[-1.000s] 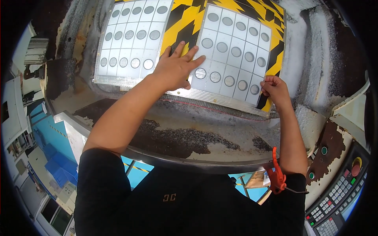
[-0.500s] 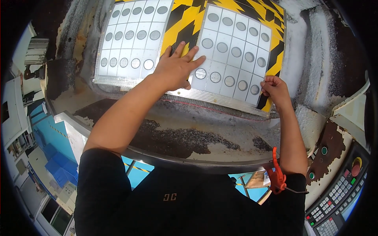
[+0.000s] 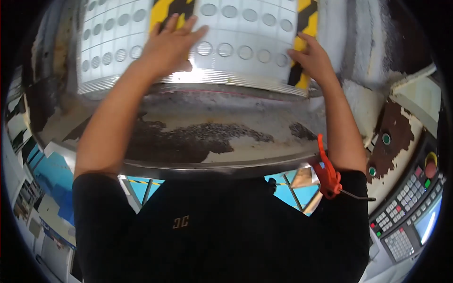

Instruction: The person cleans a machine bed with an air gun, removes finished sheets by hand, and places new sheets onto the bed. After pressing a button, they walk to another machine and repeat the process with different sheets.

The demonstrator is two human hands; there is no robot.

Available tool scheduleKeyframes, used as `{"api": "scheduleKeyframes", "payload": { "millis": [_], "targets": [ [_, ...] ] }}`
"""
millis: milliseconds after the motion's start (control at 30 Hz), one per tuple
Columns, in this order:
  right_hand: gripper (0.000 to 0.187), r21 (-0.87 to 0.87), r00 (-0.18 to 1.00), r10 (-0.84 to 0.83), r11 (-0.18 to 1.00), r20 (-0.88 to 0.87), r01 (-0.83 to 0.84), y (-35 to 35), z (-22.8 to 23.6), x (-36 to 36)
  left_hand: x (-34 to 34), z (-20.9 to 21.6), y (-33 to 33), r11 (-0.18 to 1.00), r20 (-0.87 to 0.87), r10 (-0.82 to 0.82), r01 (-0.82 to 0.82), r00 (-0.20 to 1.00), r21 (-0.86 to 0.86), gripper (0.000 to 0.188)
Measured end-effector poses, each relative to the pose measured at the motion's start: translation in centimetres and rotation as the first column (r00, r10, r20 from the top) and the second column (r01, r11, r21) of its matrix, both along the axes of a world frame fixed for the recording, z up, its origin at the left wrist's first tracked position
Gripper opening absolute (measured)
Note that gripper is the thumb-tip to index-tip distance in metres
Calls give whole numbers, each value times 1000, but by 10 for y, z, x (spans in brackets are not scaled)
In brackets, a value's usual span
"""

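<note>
A flat white panel with rows of round grey discs or cut-outs lies on a ribbed metal plate. A second such panel lies to its left, with black-and-yellow striped sheeting between and beside them. My left hand is spread over the inner edges of both panels, its fingers apart and holding nothing. At the right panel's right edge is my right hand, thumb and forefinger apart near the last disc of the front row. Whether its fingertips touch the panel cannot be told; the picture is slightly blurred.
A worn machine basin with peeling dark patches surrounds the plate, and its metal rim runs in front of my body. An orange air blow gun hangs by my right elbow. A control panel with keys stands at the right.
The view has shifted, so the panels and plate sit higher in the picture. My right thumb and forefinger have parted from their pinch at the panel's edge. My left hand stays spread.
</note>
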State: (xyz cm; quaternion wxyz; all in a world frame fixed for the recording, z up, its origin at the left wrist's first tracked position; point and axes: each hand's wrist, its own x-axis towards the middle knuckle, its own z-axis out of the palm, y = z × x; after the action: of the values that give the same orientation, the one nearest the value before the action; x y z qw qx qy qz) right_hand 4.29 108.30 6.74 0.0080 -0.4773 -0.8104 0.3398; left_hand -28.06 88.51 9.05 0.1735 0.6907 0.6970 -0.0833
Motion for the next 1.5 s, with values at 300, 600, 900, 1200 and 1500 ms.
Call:
{"api": "scheduleKeyframes", "payload": {
  "millis": [300,600,900,1200,1500],
  "targets": [
    [87,50,984,36,998,177,-46,-17,11,-10,1,-11,-6,999,19,10,-11,1000,42,94],
    [87,66,988,24,997,152,-34,-15,4,-6,1,-11,-5,999,32,7,-9,999,48,96],
    [89,-7,978,-8,1000,208,10,-16,14,-12,5,0,0,998,18,44,-44,999,-42,100],
    [86,28,987,16,999,158,-20,-14,8,-5,6,1,2,998,44,28,-26,999,-54,100],
    [90,-22,975,51,999,214,-47,-10,7,-1,11,1,6,997,25,32,-30,999,-70,103]
  ]
}}
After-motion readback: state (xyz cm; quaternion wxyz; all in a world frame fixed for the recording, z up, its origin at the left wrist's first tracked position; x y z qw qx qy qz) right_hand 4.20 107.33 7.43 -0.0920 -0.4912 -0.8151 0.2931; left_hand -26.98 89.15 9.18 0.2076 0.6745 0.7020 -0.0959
